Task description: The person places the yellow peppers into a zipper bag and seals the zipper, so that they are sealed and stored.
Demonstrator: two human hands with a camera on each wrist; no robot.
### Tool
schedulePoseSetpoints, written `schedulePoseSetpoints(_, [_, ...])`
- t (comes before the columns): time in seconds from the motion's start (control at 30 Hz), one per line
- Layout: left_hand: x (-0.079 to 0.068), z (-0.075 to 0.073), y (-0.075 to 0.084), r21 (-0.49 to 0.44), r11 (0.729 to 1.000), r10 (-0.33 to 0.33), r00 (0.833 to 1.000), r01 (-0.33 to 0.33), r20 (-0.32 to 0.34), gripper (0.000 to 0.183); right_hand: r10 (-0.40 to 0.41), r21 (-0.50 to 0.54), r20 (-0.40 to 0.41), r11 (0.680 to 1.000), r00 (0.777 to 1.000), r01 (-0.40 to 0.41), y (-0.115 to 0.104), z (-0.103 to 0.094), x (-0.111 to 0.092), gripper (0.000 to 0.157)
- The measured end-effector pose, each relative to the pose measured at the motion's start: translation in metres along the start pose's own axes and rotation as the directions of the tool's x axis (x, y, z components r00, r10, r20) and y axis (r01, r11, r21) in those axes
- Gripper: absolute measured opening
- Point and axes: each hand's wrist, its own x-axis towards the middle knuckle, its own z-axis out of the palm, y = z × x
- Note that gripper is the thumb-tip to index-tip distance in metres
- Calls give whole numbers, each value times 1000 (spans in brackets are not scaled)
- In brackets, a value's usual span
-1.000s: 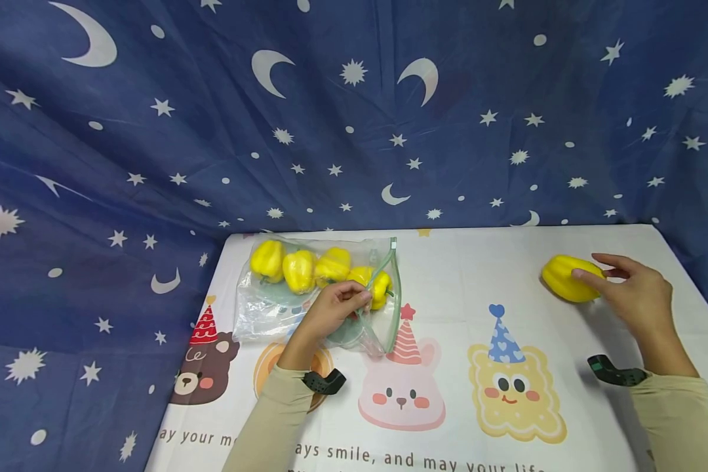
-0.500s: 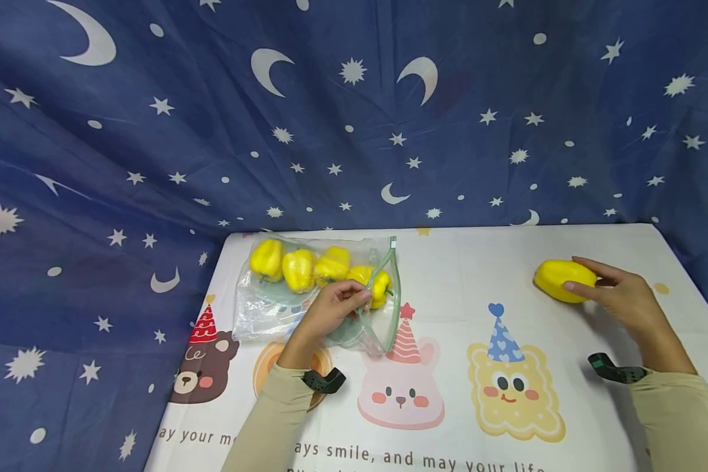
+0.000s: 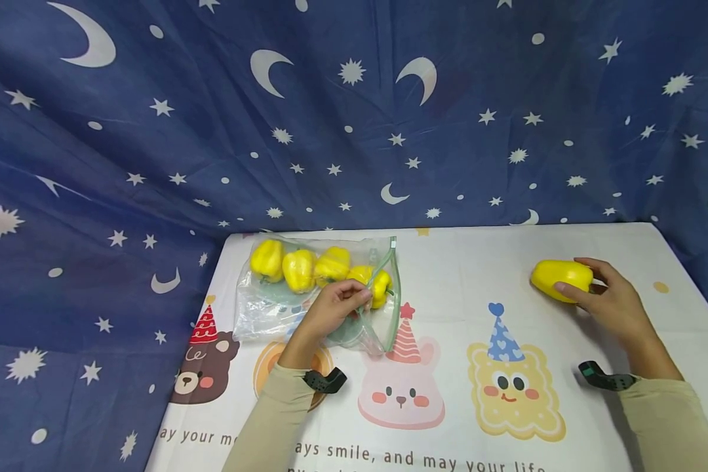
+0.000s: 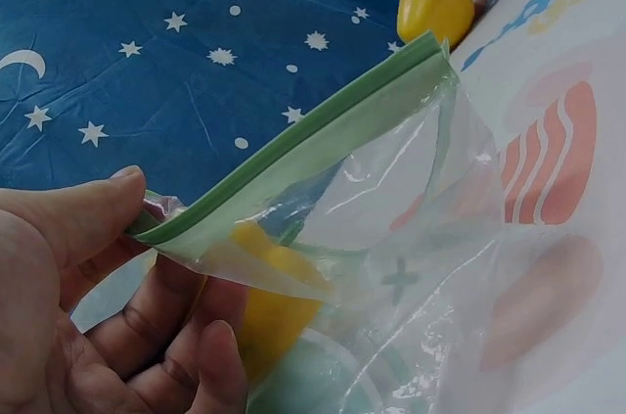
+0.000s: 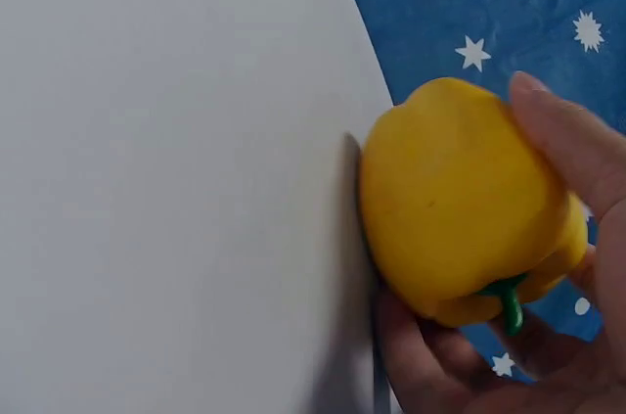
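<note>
My left hand [image 3: 336,307] pinches the green-edged rim of a clear zip bag [image 3: 259,318] between thumb and fingers. Its mouth faces right and gapes, with the green zip strip [image 4: 293,135] stretched in the left wrist view. Several yellow bell peppers [image 3: 299,271] lie inside the bag, one of them close to the mouth. Far to the right, my right hand [image 3: 616,301] grips another yellow bell pepper [image 3: 560,278], thumb on one side and fingers round the other. In the right wrist view this pepper's green stem [image 5: 509,301] points toward the palm.
A white tablecloth [image 3: 448,275] printed with cartoon animals and lettering covers the table. Dark blue curtains [image 3: 354,164] with moons and stars stand along the back and left. Each wrist carries a black camera band [image 3: 324,380].
The right hand has closed round the yellow bell pepper and moved slightly left with it, turning it a little. The left hand and the bag have stayed in place.
</note>
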Motion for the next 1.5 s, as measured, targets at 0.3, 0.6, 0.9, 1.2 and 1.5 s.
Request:
schedulePoseSetpoints(0.3, [7,1,-1,-12,999,52,998,-52,26,24,-78,93,53,993,996,72,-13,18,-8,89])
schedulePoseSetpoints(0.6, [8,3,-6,-22,1000,12,1000,-11,21,26,-147,178,175,977,974,115,-37,40,-14,75])
schedulePoseSetpoints(0.9, [8,5,-5,-32,999,-29,1000,29,-7,27,-226,400,347,914,910,74,-64,75,-18,70])
schedulePoseSetpoints(1.2, [7,5,-5,-18,999,-50,999,50,-6,27,-316,524,417,850,852,59,-88,105,-20,65])
schedulePoseSetpoints(1.5, [5,7,2,-24,998,-50,999,49,-9,25,-391,611,483,791,784,18,-103,129,-23,62])
